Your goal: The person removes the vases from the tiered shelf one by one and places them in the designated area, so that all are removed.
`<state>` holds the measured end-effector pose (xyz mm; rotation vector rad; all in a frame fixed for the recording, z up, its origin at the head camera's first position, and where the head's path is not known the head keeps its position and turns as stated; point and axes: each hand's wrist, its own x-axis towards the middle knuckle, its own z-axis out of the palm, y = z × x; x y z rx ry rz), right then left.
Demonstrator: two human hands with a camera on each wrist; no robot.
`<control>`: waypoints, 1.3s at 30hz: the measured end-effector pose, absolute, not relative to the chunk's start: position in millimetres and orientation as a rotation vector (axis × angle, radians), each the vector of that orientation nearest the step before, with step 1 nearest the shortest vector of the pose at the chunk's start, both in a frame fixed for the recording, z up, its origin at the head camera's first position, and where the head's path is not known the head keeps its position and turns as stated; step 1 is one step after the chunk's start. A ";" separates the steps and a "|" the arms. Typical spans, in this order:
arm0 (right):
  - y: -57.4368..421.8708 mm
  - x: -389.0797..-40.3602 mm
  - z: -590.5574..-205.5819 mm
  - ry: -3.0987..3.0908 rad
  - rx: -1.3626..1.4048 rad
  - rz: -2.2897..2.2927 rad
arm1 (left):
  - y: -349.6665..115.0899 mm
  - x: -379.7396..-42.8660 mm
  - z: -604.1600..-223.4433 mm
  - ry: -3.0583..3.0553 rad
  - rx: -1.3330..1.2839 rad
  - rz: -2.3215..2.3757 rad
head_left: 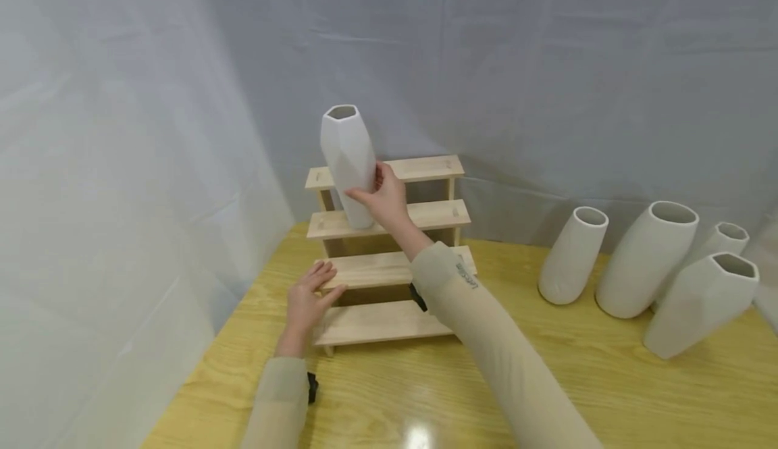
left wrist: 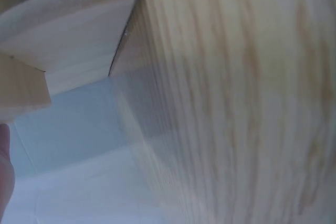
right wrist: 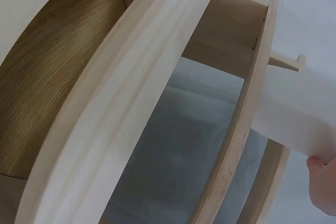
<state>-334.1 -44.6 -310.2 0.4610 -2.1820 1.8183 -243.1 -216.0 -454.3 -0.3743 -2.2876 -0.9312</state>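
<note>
A white faceted vase stands nearly upright at the left part of a four-tier wooden shelf stand. Its base overlaps the second tier from the top; whether it bears on the wood I cannot tell. My right hand holds the vase from its right side, thumb across the front. The right wrist view catches part of this vase and my thumb. My left hand rests at the left end of the third tier, fingers on the board and thumb spread along its front edge. Close-up wood fills the left wrist view.
Several more white vases stand on the right of the wooden table: a slim smooth one, a wide one, a faceted one and another partly hidden behind. Pale sheeting hangs behind the table and along its left.
</note>
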 end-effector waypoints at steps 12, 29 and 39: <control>-21.1 -318.5 -312.8 -2.095 0.324 1.864 | -206.9 -249.9 -455.4 -2.294 -0.416 -0.955; 29.9 -285.1 -306.9 -1.981 0.484 1.803 | -213.5 -252.2 -457.9 -2.308 -0.389 -1.032; 55.7 -274.1 -311.2 -1.925 0.488 1.781 | -223.1 -247.1 -454.3 -2.325 -0.351 -1.031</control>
